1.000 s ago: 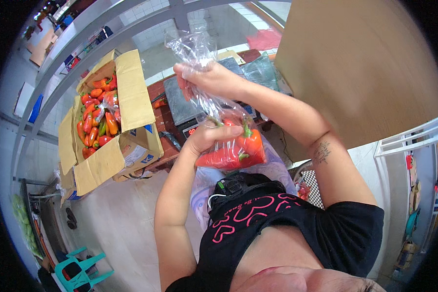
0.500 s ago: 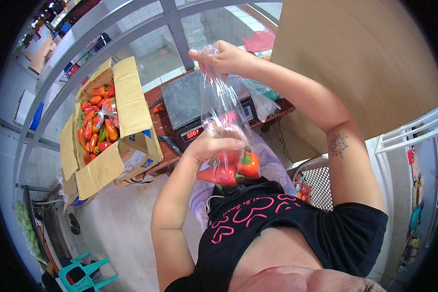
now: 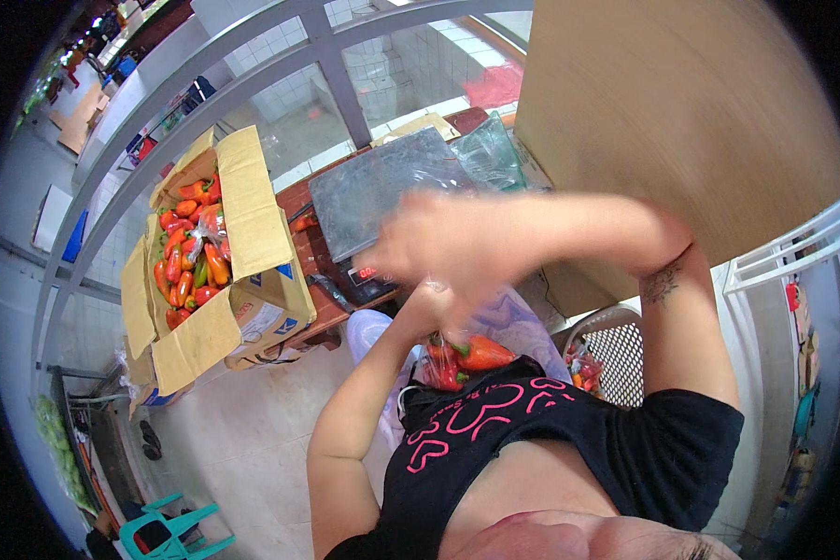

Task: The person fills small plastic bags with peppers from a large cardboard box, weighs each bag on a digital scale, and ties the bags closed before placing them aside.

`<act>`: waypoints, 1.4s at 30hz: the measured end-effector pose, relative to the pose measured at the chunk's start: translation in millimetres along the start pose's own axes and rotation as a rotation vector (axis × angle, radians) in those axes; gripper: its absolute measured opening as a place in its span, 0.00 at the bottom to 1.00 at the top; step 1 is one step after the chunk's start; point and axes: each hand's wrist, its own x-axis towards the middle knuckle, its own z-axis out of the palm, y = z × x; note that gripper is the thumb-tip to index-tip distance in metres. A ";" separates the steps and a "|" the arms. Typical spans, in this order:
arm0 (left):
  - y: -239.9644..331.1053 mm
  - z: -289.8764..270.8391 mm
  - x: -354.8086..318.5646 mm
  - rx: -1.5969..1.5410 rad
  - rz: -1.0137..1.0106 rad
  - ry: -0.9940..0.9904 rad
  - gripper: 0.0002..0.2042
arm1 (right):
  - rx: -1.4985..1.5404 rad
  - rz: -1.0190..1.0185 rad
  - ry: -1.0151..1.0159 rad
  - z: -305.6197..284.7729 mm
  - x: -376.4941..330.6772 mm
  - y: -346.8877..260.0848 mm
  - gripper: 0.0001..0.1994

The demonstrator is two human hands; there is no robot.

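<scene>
My right hand [image 3: 443,245] has dropped from high to just above the left hand [image 3: 434,308], blurred (grip unreadable). Left fingers pinch the bag of peppers [image 3: 462,357] near my chest; I'd twist its neck tightly.

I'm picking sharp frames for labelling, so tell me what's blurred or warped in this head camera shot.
Head view: the right hand is smeared by motion blur, its fingers indistinct; the left hand beneath is also soft. The bag of peppers and the cardboard box stay fairly sharp. Fisheye distortion bends the grey railing, and the corners are black.
</scene>
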 end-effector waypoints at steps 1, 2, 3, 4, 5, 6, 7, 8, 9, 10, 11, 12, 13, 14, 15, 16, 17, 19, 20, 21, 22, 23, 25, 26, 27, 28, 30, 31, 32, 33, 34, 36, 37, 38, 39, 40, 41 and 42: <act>2.7 2.0 1.4 0.008 -0.016 -0.029 0.12 | -0.135 0.027 -0.149 17.3 -13.9 -8.2 0.25; 2.4 2.3 0.9 0.013 -0.036 -0.052 0.12 | -0.265 0.027 -0.302 37.1 -25.6 -15.6 0.27; 2.2 2.4 2.0 0.022 -0.071 -0.078 0.12 | -0.292 0.137 -0.514 46.8 -37.8 -14.9 0.29; 18.7 -1.6 -10.4 -0.002 -0.133 -0.189 0.11 | -0.239 0.150 -0.786 31.2 -28.6 -8.8 0.21; 14.7 -13.8 -13.9 0.108 0.002 -0.346 0.11 | 0.005 0.264 -0.932 11.5 -21.5 5.8 0.11; 22.0 -18.1 -14.7 0.051 0.096 -0.446 0.10 | 0.605 0.060 -0.629 23.2 -46.7 39.7 0.08; 24.7 -28.4 -21.6 -0.018 0.178 -0.513 0.10 | 0.952 0.250 -0.721 4.7 -49.2 51.3 0.11; 30.6 -44.1 -19.5 0.011 0.196 -0.384 0.10 | 1.082 0.475 -0.513 4.7 -62.7 56.7 0.11; 42.3 -61.1 -10.1 0.039 0.213 -0.253 0.10 | 1.198 0.694 -0.291 11.1 -76.2 63.4 0.12; 61.9 -75.9 8.9 -0.066 0.328 -0.195 0.09 | 1.467 0.685 0.038 25.1 -88.3 70.8 0.12; 80.6 -85.1 17.5 -0.169 0.440 -0.120 0.09 | 1.718 0.644 0.380 38.6 -92.6 74.7 0.12; 106.0 -64.9 11.5 -0.048 0.516 0.004 0.09 | 1.830 0.381 0.585 46.8 -91.2 73.9 0.11; 140.5 -35.0 2.1 0.076 0.602 0.127 0.09 | 1.627 0.414 0.633 54.4 -87.4 75.1 0.11; 158.0 -17.2 -2.5 0.166 0.763 0.031 0.09 | 1.415 0.444 0.674 65.5 -85.1 79.0 0.11; 168.2 -3.5 -10.2 0.265 0.913 -0.054 0.09 | 1.215 0.457 0.706 80.6 -78.9 81.7 0.12; 171.5 5.3 -15.8 0.252 0.904 -0.223 0.09 | 1.015 0.467 0.744 97.3 -72.3 82.0 0.12; 173.5 7.9 -15.2 0.295 0.842 -0.417 0.08 | 0.813 0.474 0.779 111.5 -66.5 82.7 0.13; 177.0 2.3 -31.2 0.175 0.476 -0.452 0.09 | 0.792 0.533 0.805 96.4 -56.2 65.0 0.14; 173.7 -5.7 -25.8 0.240 0.600 -0.314 0.09 | 0.964 0.580 0.804 80.1 -58.3 58.4 0.14; 168.9 -21.1 -22.3 0.306 0.718 -0.150 0.08 | 1.523 0.612 0.718 24.0 -50.4 41.3 0.13; 172.0 -33.9 -16.0 0.808 0.890 0.125 0.07 | 0.987 0.575 0.636 8.9 -55.0 63.3 0.14; 166.7 -33.9 -14.4 0.879 0.928 0.247 0.07 | 0.837 0.707 0.646 8.3 -63.4 60.0 0.15; 158.3 -31.9 -10.1 1.012 1.005 0.493 0.06 | 1.050 0.727 0.738 26.3 -61.1 23.7 0.15; 159.8 -32.7 -9.9 0.762 1.006 0.399 0.07 | 1.670 0.438 0.719 40.9 -58.8 9.6 0.14; 161.3 -25.9 -9.4 0.677 1.020 0.232 0.07 | 2.242 0.082 0.649 54.1 -59.1 4.8 0.13; 159.9 -14.9 -15.1 0.601 1.009 0.082 0.07 | 1.801 0.076 0.973 65.0 -39.7 12.6 0.13; 139.0 -7.6 -22.8 0.310 0.825 -0.094 0.07 | 1.322 0.240 1.069 75.9 -21.9 24.8 0.13; 130.3 -14.8 -23.4 0.369 0.804 0.024 0.07 | 1.289 0.381 0.894 74.3 -35.3 28.8 0.13; 127.7 -26.0 -24.7 0.427 0.794 0.112 0.07 | 1.217 0.509 0.718 65.7 -53.7 32.6 0.13; 124.0 -38.1 -24.9 0.486 0.784 0.201 0.07 | 1.100 0.597 0.578 57.3 -64.7 49.7 0.13; 119.4 -56.4 -19.6 0.402 0.659 0.279 0.07 | 0.800 0.641 0.629 44.7 -55.5 38.4 0.13; 116.8 -52.3 -17.0 0.519 0.750 0.355 0.05 | 1.268 0.638 0.700 54.3 -49.1 13.5 0.14; 123.5 -39.7 -17.4 0.668 0.906 0.406 0.04 | 1.494 0.632 0.735 60.4 -46.0 1.4 0.14; 128.8 -26.2 -22.0 0.540 1.077 0.311 0.04 | 1.948 0.261 0.713 76.1 -38.6 -6.5 0.14; 127.1 -16.9 -23.1 0.520 1.133 0.185 0.03 | 2.047 0.195 0.645 80.2 -38.8 -8.6 0.13; 124.4 -12.9 -23.0 0.424 1.056 0.113 0.03 | 2.142 0.141 0.570 81.3 -37.3 -11.8 0.14; 120.7 -11.0 -23.3 0.332 0.973 0.044 0.03 | 1.950 0.277 0.620 80.6 -43.5 1.2 0.14; 116.6 -12.1 -23.7 0.328 0.906 0.060 0.04 | 1.750 0.403 0.661 78.6 -51.7 17.0 0.14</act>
